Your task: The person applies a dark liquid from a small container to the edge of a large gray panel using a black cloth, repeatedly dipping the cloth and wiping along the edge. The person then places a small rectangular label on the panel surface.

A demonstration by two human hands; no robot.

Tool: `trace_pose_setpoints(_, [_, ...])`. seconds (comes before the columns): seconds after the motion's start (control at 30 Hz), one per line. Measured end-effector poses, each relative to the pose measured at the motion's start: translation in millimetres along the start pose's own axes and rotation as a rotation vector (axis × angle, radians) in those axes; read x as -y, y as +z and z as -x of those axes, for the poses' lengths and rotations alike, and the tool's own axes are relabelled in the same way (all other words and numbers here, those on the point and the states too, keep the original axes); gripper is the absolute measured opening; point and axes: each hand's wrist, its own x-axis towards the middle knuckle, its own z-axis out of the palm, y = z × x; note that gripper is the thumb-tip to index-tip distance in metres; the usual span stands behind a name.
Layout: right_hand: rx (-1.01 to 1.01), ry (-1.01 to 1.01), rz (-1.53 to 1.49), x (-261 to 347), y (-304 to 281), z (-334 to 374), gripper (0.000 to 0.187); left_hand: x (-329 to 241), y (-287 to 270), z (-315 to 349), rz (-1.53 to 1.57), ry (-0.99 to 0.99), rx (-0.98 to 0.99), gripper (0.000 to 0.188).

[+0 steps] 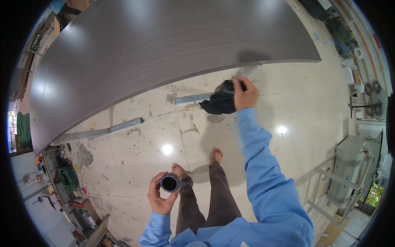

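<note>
My left hand [161, 196] is wrapped round a small round container [170, 182], held upright in front of my body; its open top shows a dark inside. Out ahead, my right hand [246, 94] pinches a crumpled black cloth [222, 99] between thumb and fingers, and the cloth hangs down to the left. That hand is just short of the near edge of a wide dark grey-brown tabletop [173, 45] with a fine streaked grain. The cloth hides part of a metal bar below it.
Metal bars [191, 99] lie under the tabletop's edge. Shelves with tools [61, 181] line the left. At right stand a black fan [372, 99], a grey cabinet [349, 164] and a metal frame [329, 189]. Another person [63, 10] is at the far left.
</note>
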Motion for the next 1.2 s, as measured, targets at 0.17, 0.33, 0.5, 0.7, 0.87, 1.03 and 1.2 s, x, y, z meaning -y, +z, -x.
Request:
trace_pose_setpoints(0.17, [0.016,-0.011,0.001,2.8,-1.3,2.7,0.012,1.1,1.0,3.5,0.011,-0.022,0.011,0.069])
trace_pose_setpoints(0.33, [0.067,-0.048,-0.044,2.4,11.5,8.8,0.013,-4.0,2.1,4.2,-0.014,0.0,0.008,0.069])
trace_pose_setpoints(0.5, [-0.03,0.024,-0.033,-8.3,-12.3,-14.4,0.013,-6.6,8.7,1.4,-0.018,0.037,-0.028,0.062])
trace_pose_setpoints(0.7, [0.019,-0.102,0.011,-30.9,-11.0,-13.5,0.012,-13.0,18.5,0.6,-0.013,0.035,-0.004,0.062])
trace_pose_setpoints(0.87, [-0.266,0.062,0.273,-75.8,-80.8,-86.3,0.014,-10.2,17.7,2.9,0.003,0.023,-0.016,0.062])
trace_pose_setpoints(1.03, [-0.099,-0.003,0.265,-81.1,-91.6,-82.3,0.015,-9.1,24.1,-2.3,0.004,0.031,0.002,0.063])
trace_pose_setpoints(1.2, [-0.275,-0.096,0.344,-82.4,-102.9,-95.8,0.015,-15.6,28.2,-5.1,-0.017,0.035,0.019,0.064])
